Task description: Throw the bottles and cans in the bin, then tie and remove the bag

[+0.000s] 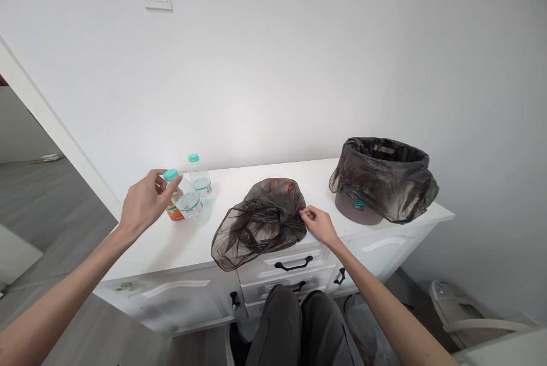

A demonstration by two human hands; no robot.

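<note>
At the left, the left hand [147,198] reaches over the worktop [233,177], thumb and fingers pinching a clear bottle [188,202] around its green cap [171,175]. The bottle is tilted, its cap toward the left; whether its base touches the worktop cannot be told. Partly hidden behind that hand and bottle is an orange item [174,212]. Just beside them, farther back, a second bottle [200,178] with a matching cap stands upright. In the middle, a dark plastic bag [260,223] lies crumpled on the worktop, its loose left part hanging over the front edge above the drawers [286,266]; something reddish shows through its back. The right hand [318,224] pinches the bag's right side between thumb and fingers. Farther right, near the wall, a bin [358,211] stands lined with another dark bag [384,183], folded outward over its rim.
</note>
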